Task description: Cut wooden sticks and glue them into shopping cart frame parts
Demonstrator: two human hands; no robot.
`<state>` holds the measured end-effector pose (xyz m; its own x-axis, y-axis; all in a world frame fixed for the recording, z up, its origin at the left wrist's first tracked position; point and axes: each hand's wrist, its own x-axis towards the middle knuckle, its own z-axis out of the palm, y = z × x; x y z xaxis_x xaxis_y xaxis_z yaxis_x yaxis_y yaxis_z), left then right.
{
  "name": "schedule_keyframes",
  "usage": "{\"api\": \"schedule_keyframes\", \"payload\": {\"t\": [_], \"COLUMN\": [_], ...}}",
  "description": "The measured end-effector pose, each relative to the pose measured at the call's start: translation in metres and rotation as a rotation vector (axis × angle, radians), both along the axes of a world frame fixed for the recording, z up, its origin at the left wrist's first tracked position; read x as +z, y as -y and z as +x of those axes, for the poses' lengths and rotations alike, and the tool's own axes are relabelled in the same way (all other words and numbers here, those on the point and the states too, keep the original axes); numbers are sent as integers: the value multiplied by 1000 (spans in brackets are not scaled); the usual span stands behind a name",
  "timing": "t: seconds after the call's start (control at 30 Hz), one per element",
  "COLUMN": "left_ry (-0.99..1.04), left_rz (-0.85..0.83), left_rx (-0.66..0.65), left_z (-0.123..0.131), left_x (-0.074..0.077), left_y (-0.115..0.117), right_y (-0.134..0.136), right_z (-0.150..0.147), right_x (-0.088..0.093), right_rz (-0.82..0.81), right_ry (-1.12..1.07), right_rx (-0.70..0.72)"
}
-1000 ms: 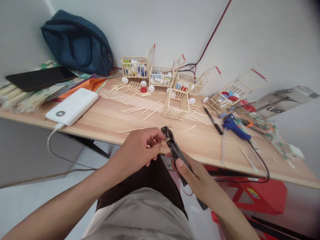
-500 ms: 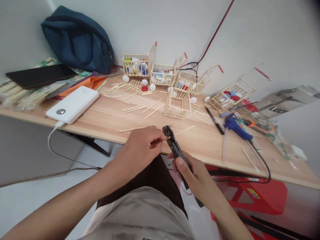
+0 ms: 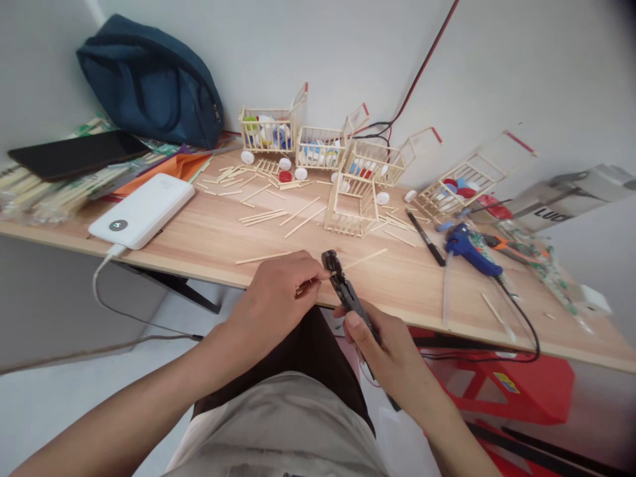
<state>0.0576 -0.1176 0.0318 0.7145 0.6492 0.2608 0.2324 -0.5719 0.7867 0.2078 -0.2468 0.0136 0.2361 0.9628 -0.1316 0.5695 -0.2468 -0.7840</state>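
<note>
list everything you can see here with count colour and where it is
table: one, light wood, across the view
bag: one, dark blue, back left
power bank: one, white, left on the table
stick carts: five, pale wood, middle to back right
loose sticks: many, pale wood, scattered mid table
pen: one, black, right of the carts
glue gun: one, blue, right on the table
cutters: one, black, in the right hand
stick: one, pale wood, pinched in the left hand
left hand: one, at the table's near edge
right hand: one, just below that edge
</note>
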Motion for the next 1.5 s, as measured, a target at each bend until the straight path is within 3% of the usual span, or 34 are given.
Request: {"api": "schedule_keyframes", "payload": {"t": [0.23,0.53,0.7,0.87,1.03,1.23,1.4,1.5], "left_ry": [54,49,189,274,188,163,-49,-128], "left_rz": [-65,-368,-532,-636,-465,19,111,143], "left_rx": [47,42,17,92,141,386,207,171], "left_z": [2,1,-12,-27,-32,-32,-33,-31], "left_x": [-2,3,-1,-4,-6,-9,-8,-8], "left_y": [-2,-18,-31,-44,-40,-28,-30,-30], "right_y": [-5,-23,-32,-37,-42,-49,-53,-55], "right_z": [-1,10,12,11,6,8,4,-1], "right_x": [1,18,20,15,11,11,11,9], "right_rz": [43,-10,-12,3,2,24,37,38], "right_ry": [147,300,202,176,273,266,310,362], "right_rx": [-32,7,24,12,-6,-24,18,43]}}
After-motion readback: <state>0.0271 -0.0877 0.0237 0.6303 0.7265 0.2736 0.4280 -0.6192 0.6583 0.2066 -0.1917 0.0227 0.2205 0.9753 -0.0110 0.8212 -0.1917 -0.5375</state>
